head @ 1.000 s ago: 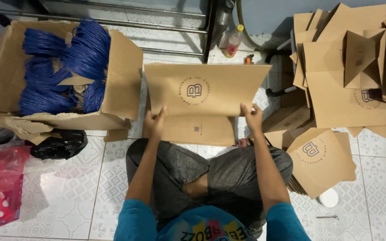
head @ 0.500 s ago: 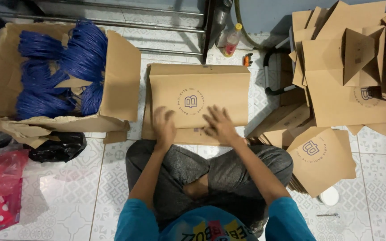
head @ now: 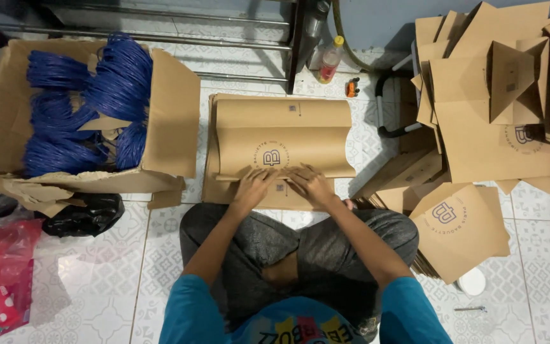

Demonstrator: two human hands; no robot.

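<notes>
Paper bag (head: 281, 143): brown, flat on the tiled floor (head: 97, 280), centre frame, atop similar sheets. Left hand (head: 253, 186) and right hand (head: 312, 185): side by side, fingers flat and pressing the bag's lower fold, gripping nothing. Box (head: 173, 114) of blue cords (head: 84, 102), upper left. Bag pile (head: 498, 114), upper right.

Even overhead light, soft shadows (darkest along the top edge), sharp focus, slight wide-angle bending.

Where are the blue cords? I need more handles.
The blue cord bundles fill the open cardboard box at upper left, left of the folded sheet.
</notes>
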